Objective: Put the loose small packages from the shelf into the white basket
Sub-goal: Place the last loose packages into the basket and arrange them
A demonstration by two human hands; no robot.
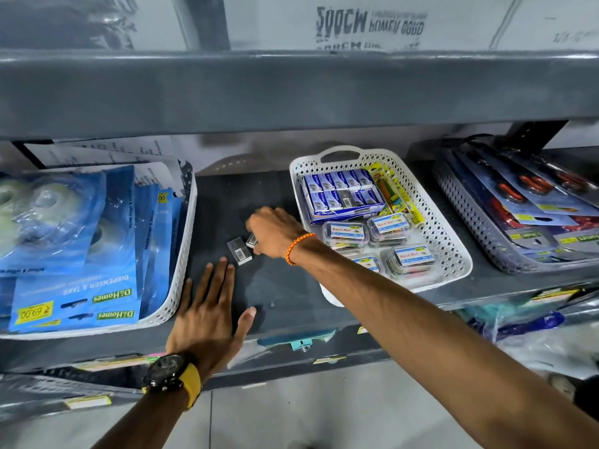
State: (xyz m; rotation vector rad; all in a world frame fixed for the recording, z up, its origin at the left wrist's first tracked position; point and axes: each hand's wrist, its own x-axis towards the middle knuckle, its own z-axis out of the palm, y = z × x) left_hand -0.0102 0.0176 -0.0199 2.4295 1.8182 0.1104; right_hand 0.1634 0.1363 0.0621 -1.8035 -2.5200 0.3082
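Note:
Two small grey packages lie on the dark shelf (278, 286) between two baskets. One small package with a barcode (239, 251) lies loose. My right hand (275, 233) is curled over the second small package (251, 240), fingers closed on it. My left hand (207, 307) rests flat on the shelf, fingers spread, just in front of the barcode package. The white basket (450, 251) stands right of my right hand; it holds blue boxes, clear tubs and a yellow pack.
A white basket of blue tape-dispenser packs (181, 254) stands at the left. A grey basket with scissors packs (466, 209) stands at the far right. The upper shelf beam (291, 92) hangs low overhead. More goods sit on the shelf below.

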